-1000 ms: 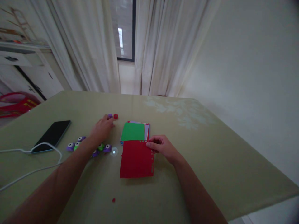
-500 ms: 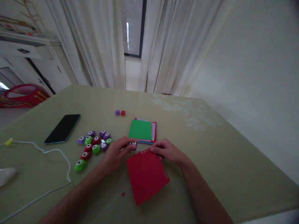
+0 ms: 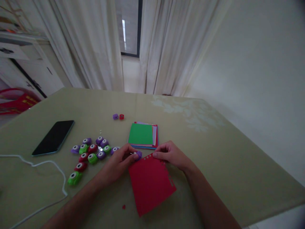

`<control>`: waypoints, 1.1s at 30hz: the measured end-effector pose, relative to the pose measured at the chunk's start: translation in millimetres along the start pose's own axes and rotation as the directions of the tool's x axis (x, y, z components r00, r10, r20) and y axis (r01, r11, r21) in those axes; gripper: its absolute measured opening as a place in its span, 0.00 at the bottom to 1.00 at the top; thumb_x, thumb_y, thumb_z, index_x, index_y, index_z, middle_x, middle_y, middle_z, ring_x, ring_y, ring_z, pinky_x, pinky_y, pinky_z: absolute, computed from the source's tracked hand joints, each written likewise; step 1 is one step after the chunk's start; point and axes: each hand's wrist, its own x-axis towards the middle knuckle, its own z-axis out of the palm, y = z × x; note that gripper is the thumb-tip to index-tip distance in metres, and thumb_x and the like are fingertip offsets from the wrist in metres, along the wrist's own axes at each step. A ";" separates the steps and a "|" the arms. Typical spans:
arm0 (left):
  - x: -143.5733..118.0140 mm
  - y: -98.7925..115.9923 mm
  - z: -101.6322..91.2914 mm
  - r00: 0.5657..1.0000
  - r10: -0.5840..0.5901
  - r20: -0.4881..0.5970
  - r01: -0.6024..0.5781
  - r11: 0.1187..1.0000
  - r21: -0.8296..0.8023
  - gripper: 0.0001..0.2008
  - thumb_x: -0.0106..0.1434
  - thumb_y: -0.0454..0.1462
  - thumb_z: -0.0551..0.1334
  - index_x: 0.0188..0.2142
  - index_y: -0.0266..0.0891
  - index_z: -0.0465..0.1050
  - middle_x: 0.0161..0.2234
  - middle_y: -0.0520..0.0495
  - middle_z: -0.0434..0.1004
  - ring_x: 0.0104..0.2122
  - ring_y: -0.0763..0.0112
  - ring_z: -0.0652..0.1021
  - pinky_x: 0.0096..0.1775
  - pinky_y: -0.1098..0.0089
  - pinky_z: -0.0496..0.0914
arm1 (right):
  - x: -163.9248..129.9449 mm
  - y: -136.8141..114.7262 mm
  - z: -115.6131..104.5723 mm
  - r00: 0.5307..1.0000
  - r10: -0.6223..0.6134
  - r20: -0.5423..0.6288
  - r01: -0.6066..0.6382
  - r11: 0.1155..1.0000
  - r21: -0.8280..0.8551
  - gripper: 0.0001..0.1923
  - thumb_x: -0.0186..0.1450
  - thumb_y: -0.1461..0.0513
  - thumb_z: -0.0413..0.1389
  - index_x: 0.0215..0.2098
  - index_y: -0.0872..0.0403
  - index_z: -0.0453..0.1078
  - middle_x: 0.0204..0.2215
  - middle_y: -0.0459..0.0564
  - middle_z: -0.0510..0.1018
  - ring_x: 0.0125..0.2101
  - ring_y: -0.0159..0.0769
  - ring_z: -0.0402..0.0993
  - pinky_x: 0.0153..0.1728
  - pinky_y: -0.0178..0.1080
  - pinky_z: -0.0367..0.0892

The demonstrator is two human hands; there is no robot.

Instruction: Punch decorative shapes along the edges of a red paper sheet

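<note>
- Here, your left hand [image 3: 119, 162] grips a purple punch [image 3: 138, 155] at the edge of the red sheet [image 3: 151, 186].
- Your right hand [image 3: 171, 155] pinches that sheet's corner.

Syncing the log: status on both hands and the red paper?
Left hand gripping purple paper punch at far edge of red paper. Right hand pinching it beside punched holes. No obstruction seen; green-topped paper stack just beyond.

The red paper sheet [image 3: 152, 186], holed along two edges, sits askew, a purple punch [image 3: 138, 155] at its upper-left edge.
</note>
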 end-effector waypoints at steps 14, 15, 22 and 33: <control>0.5 -0.9 -5.1 0.999 0.026 -0.042 -0.027 1.000 -0.013 0.14 0.65 0.47 0.71 0.41 0.40 0.80 0.36 0.47 0.85 0.36 0.62 0.81 0.37 0.66 0.73 | -4.2 -7.1 3.3 0.999 0.029 -0.020 -0.029 1.000 0.012 0.21 0.60 0.46 0.71 0.29 0.57 0.81 0.18 0.41 0.70 0.18 0.25 0.57 0.20 0.34 0.48; 0.4 -1.2 -5.3 0.999 0.027 -0.045 -0.028 1.000 -0.013 0.14 0.65 0.47 0.71 0.42 0.40 0.80 0.36 0.47 0.85 0.36 0.62 0.81 0.37 0.66 0.73 | -3.7 -6.4 3.1 0.999 0.030 -0.021 -0.030 1.000 0.008 0.21 0.60 0.47 0.71 0.29 0.57 0.81 0.18 0.41 0.70 0.18 0.25 0.57 0.20 0.34 0.48; -3.3 1.5 -5.4 0.998 0.032 -0.046 -0.030 0.998 0.047 0.14 0.66 0.47 0.71 0.44 0.40 0.81 0.37 0.45 0.87 0.39 0.58 0.84 0.40 0.63 0.75 | -0.9 -2.3 2.6 0.999 0.036 -0.017 -0.036 0.999 -0.009 0.20 0.60 0.47 0.70 0.30 0.57 0.82 0.19 0.43 0.72 0.18 0.26 0.58 0.20 0.34 0.50; -6.7 9.3 -2.9 0.994 0.087 -0.073 -0.073 0.982 0.172 0.13 0.64 0.46 0.73 0.45 0.44 0.82 0.44 0.44 0.89 0.43 0.54 0.87 0.46 0.56 0.81 | 3.6 2.9 9.6 0.999 0.007 -0.053 -0.005 0.999 0.040 0.21 0.61 0.47 0.71 0.32 0.58 0.82 0.21 0.44 0.74 0.21 0.27 0.62 0.22 0.33 0.52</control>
